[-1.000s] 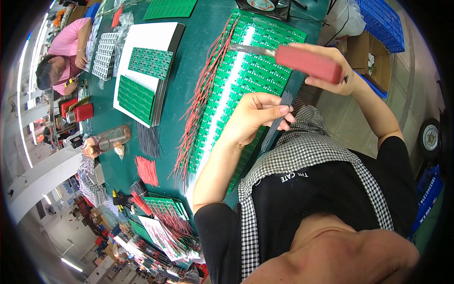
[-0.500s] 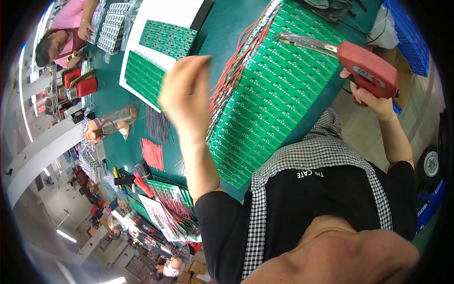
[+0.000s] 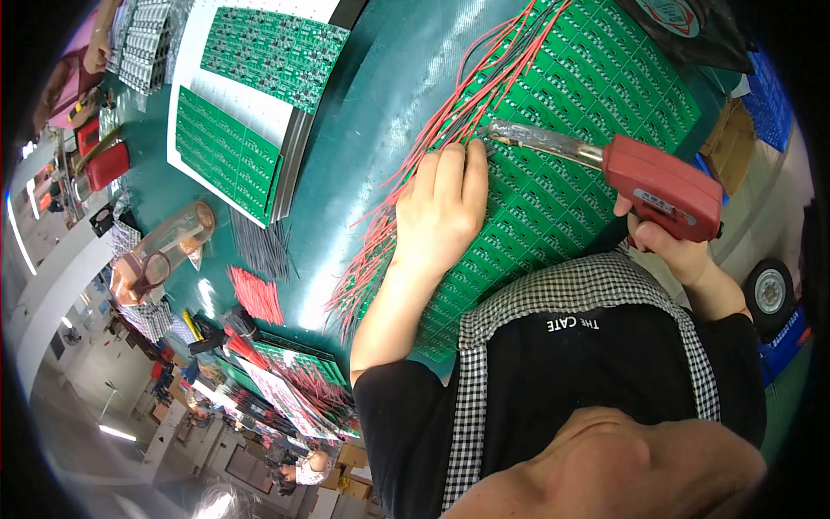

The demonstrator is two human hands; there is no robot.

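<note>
My right hand (image 3: 674, 251) grips a red soldering gun (image 3: 666, 186) by its handle. The gun's grey, wrapped-looking front end (image 3: 532, 138) points left, its tip just above a large green circuit board panel (image 3: 553, 199). Beside that tip, my left hand (image 3: 441, 203) rests on the panel's left part with its fingers bent down and close together. Whatever its fingertips pinch is hidden under them. Red and black wires (image 3: 458, 108) lie in a long row along the panel's left edge, passing by my left fingers.
Further left, more green boards (image 3: 272, 52) lie on a white stack (image 3: 186, 78). Bundles of black wires (image 3: 259, 246) and red wires (image 3: 255, 294) sit near a clear bottle (image 3: 177, 233). Wired boards (image 3: 294, 389) are piled at lower left. A black bag (image 3: 692, 30) is at upper right.
My left hand has come down from above the table's middle, moving right onto the panel by the wires. The soldering gun has shifted slightly left and down. The view has turned somewhat.
</note>
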